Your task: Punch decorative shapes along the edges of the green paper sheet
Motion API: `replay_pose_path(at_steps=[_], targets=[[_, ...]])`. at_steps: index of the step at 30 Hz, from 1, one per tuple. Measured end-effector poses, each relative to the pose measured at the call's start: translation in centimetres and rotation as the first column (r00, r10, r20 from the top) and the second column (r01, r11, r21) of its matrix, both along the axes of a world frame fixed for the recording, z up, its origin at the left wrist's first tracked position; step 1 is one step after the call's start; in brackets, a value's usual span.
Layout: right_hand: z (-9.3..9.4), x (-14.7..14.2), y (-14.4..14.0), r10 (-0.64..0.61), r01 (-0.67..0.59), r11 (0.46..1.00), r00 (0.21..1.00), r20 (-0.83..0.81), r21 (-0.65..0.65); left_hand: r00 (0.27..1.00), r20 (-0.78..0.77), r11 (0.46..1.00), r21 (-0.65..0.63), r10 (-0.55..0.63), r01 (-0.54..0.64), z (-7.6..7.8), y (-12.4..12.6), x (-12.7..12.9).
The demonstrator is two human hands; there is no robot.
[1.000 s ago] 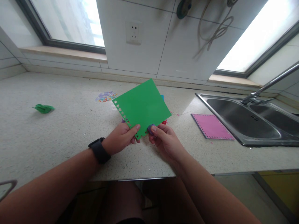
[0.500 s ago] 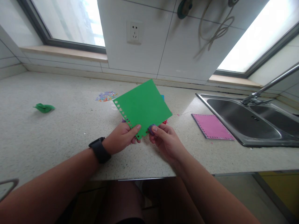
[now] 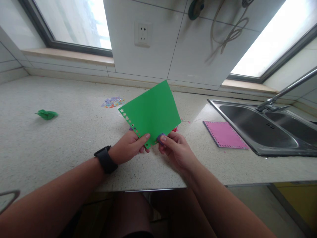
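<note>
A green sheet of paper (image 3: pixel 152 111) is held up over the countertop, tilted, with a row of small punched shapes along its lower left edge. My left hand (image 3: pixel 128 147), with a black watch on the wrist, pinches the sheet's near corner. My right hand (image 3: pixel 174 148) holds a small purple punch (image 3: pixel 160 138) clamped onto the same corner, thumb on top. Something red (image 3: pixel 175 129) peeks out from behind the sheet.
A pink sheet (image 3: pixel 224 134) lies on the speckled countertop (image 3: pixel 61 142) beside the steel sink (image 3: pixel 262 130) with its tap (image 3: pixel 279 96). A crumpled green scrap (image 3: pixel 46 114) lies at the left; several coloured punched bits (image 3: pixel 112 102) lie further back. A wall socket (image 3: pixel 142 34) is above.
The far edge of the green sheet has tipped upward and the sheet has turned a little. Both hands stay at its near corner.
</note>
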State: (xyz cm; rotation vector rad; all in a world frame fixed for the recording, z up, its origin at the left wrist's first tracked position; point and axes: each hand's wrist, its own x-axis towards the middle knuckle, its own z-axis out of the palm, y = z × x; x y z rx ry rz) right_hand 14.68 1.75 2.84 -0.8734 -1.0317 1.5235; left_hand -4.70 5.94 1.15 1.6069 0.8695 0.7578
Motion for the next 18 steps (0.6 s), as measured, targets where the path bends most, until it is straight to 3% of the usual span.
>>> replay_pose_path(at_steps=[5,11,14,18], targets=[[0.0,0.1,0.2,-0.031,0.03,0.999,0.998,-0.053,-0.018,0.998,0.018,0.998,-0.011,0.055,-0.055,-0.3,0.4,-0.1],[-0.5,1.3,0.3,-0.215,0.216,0.976,0.976,-0.043,0.011,0.986,0.136,0.995,-0.059,0.093,-0.086,0.1,0.8,-0.1],[-0.8,2.0,0.2,-0.298,0.28,0.953,0.933,0.202,0.114,0.967,0.224,0.989,-0.108,0.12,-0.098,0.1,1.0,-0.1],[-1.1,2.5,-0.4,-0.426,0.218,0.894,0.681,0.596,0.391,0.933,0.332,0.979,-0.186,0.138,-0.079,-0.3,1.5,-0.1]])
